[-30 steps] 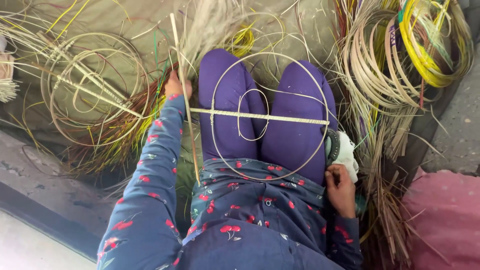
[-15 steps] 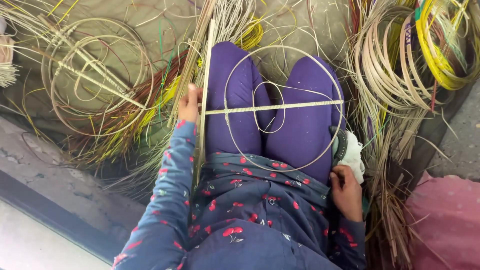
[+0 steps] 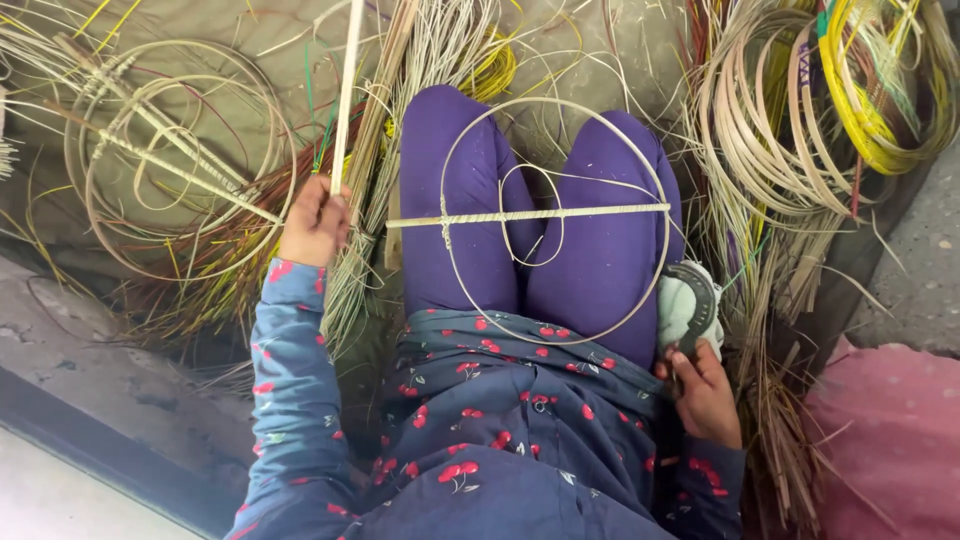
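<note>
Cane strip (image 3: 346, 95) is clenched upright in the left hand (image 3: 312, 222); right hand (image 3: 703, 390) grips a curved blade (image 3: 698, 300); hoop frame (image 3: 555, 220) on the lap is bare, unwoven.

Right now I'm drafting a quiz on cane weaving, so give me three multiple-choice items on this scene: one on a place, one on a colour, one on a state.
1. Where does the round cane frame lie?
A. On the person's lap
B. Hung on a wall
C. On the pink cloth

2. What colour are the trousers beneath the frame?
A. Green
B. Purple
C. White

3. How does the left hand meet the long pale strip?
A. Open, apart from it
B. Closed around it, strip held upright
C. Pressing it flat on the floor

Answers:
1. A, the ring with its crossbar rests over both knees.
2. B, both legs show purple through the ring.
3. B, the fingers wrap the strip's lower part and it rises toward the top of the view.

The right hand rests by the hip, at a round dark tool.
</note>
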